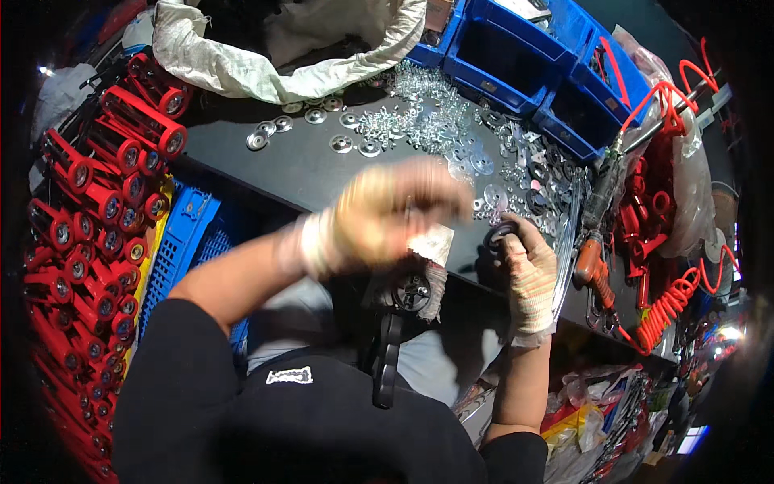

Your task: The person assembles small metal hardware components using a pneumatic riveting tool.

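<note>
Gloved hands fitting a black ring at the bench edge

Right hand (528, 270), in a striped work glove, rests on the near edge of the black bench (282, 165); its fingers (516, 234) are pinched round a small black ring (496, 234) held just at their tips. Left hand (383, 214) is blurred with motion above the lap, so whether its fingers are clenched or released cannot be told; a pale tag or scrap (431, 242) shows just under them. Below both sets of fingers, between the hands, sits a black wheel-like part (411, 292) with a long black handle (387, 363) hanging down toward the person's body.

Beyond the right fingers lies a scatter of silver washers (427, 121) and darker rings, reaching to the blue bins (516, 56) at the far side. A red power driver (595, 270) hangs just beside the right hand, with a coiled red hose (669, 310) past it. Stacked red rollers (105, 202) lie well to the left of the left fingers.

To do the fitting well, the ring probably wants to be kept square to the wheel's hub and held by its rim, while the left hand steadies the part so nothing slips off the lap.
</note>
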Demonstrator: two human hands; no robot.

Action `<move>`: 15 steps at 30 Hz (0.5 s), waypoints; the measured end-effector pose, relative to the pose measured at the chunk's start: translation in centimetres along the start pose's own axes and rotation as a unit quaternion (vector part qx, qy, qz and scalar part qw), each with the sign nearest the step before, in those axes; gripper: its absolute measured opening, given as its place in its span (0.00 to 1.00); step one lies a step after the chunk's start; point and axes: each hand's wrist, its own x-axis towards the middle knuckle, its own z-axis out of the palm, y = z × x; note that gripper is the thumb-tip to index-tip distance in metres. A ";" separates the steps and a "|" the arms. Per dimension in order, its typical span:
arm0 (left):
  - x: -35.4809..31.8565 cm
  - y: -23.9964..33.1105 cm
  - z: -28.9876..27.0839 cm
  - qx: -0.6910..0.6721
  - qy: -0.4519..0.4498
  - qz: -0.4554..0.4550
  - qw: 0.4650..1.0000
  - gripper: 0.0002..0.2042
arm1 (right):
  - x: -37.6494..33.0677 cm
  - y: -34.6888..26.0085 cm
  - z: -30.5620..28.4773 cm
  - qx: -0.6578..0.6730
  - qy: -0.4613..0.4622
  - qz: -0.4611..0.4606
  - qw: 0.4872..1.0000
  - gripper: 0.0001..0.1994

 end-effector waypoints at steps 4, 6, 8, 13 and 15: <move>-5.8 2.2 3.1 0.045 -0.126 0.012 0.991 0.17 | -1.7 0.0 0.7 0.021 -0.027 -0.030 0.999 0.16; -6.2 1.7 3.8 0.107 -0.100 -0.011 0.989 0.19 | -2.4 -0.4 1.2 0.015 -0.009 -0.041 0.999 0.17; -6.6 1.1 4.7 0.140 -0.075 -0.034 0.987 0.20 | -3.3 -1.2 0.7 -0.010 0.005 -0.050 0.999 0.18; -7.3 0.4 3.6 0.096 -0.042 -0.039 0.994 0.16 | -5.1 -2.2 1.2 -0.069 -0.104 -0.070 0.990 0.20; -7.6 2.2 4.0 0.058 0.077 -0.121 0.988 0.22 | -4.1 -1.0 2.3 -0.143 -0.184 -0.085 0.969 0.24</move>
